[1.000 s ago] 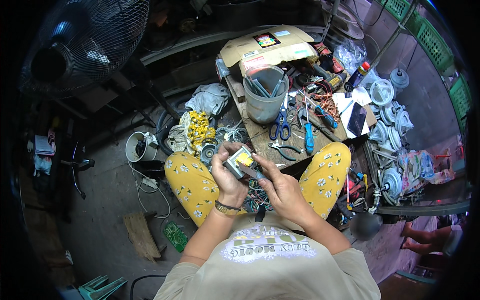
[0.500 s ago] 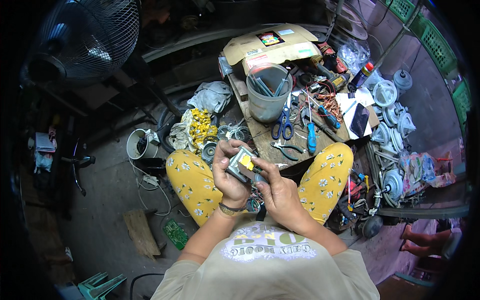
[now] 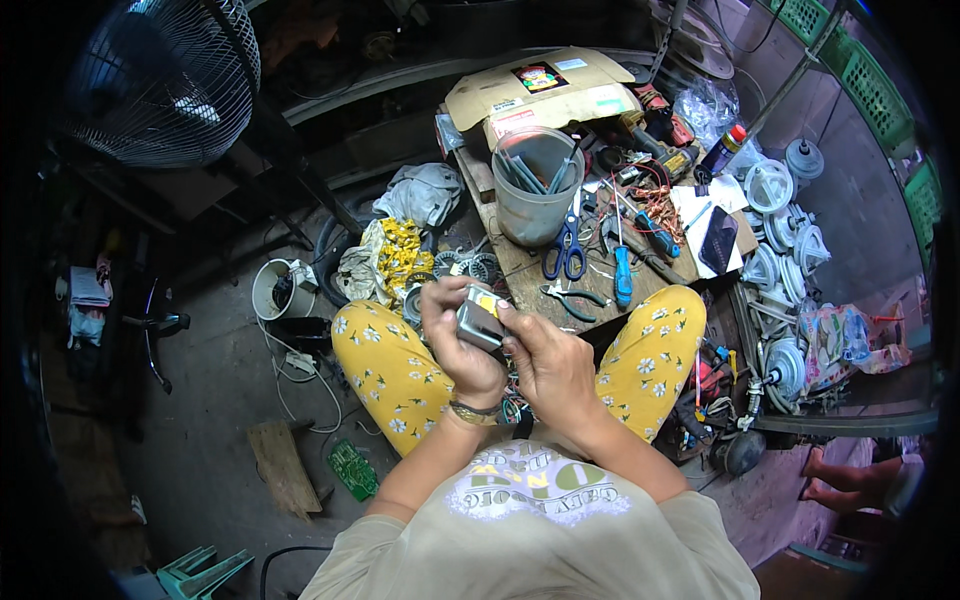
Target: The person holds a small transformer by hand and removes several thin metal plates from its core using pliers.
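Note:
My left hand [image 3: 460, 350] grips a small grey metal block with yellow on top [image 3: 480, 315], like a small transformer, above my lap. My right hand [image 3: 555, 365] is closed against the block's right side, its fingertips at the yellow part; whatever it holds is hidden. Beyond my hands, on the wooden board [image 3: 525, 285], lie pliers [image 3: 575, 305], blue-handled scissors [image 3: 565, 255] and a blue screwdriver [image 3: 622, 280].
A plastic bucket [image 3: 535, 210] and cardboard [image 3: 540, 90] top the board; white parts [image 3: 780, 260] stack at right. A fan [image 3: 160, 80], white pail [image 3: 280, 295], cords and green circuit board [image 3: 350, 470] sit at left. Someone's bare legs [image 3: 850, 475] show at lower right.
The block is turned and tilted in my hands, showing more grey side and less yellow. My right hand has shifted up against it, and the flat blade seen earlier is out of sight.

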Demonstrator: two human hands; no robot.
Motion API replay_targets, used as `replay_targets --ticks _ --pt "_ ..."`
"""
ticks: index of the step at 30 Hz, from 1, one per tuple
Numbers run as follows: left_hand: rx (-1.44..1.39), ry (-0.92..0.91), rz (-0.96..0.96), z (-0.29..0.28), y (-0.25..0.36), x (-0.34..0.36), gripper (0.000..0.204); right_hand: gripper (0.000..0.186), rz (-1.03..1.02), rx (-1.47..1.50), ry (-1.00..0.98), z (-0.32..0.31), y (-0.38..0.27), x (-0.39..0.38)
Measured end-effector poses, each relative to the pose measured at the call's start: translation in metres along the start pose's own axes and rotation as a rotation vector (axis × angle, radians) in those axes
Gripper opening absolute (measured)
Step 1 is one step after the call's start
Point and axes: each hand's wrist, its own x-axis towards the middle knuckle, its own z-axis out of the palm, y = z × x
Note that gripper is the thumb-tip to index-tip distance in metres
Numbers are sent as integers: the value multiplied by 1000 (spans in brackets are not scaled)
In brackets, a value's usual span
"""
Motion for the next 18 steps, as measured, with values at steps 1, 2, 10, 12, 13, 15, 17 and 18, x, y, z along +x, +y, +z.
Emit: replay_targets --ticks 1,2,10,12,13,15,17,18 --pt "22 -35 -80 -5 -1 5 18 29 47 68 -50 -1 4 1" --pt "44 -68 -160 -10 -2 9 18 28 93 136 -100 -3 9 2" --pt "-150 87 -406 -9 -5 4 16 27 407 609 -315 -16 15 6" --pt "-168 76 -423 -6 -1 2 16 32 347 456 -278 -20 9 2" --pt "-167 62 -408 -5 -1 1 17 34 317 380 -258 -21 7 0" --pt "-131 53 -362 -1 2 -1 17 42 311 277 -248 -23 3 -6" --pt "-148 51 -358 1 4 -2 17 43 275 235 -224 -23 2 -10" --pt "-157 50 -355 1 4 -3 18 43 256 213 -212 -23 1 -11"
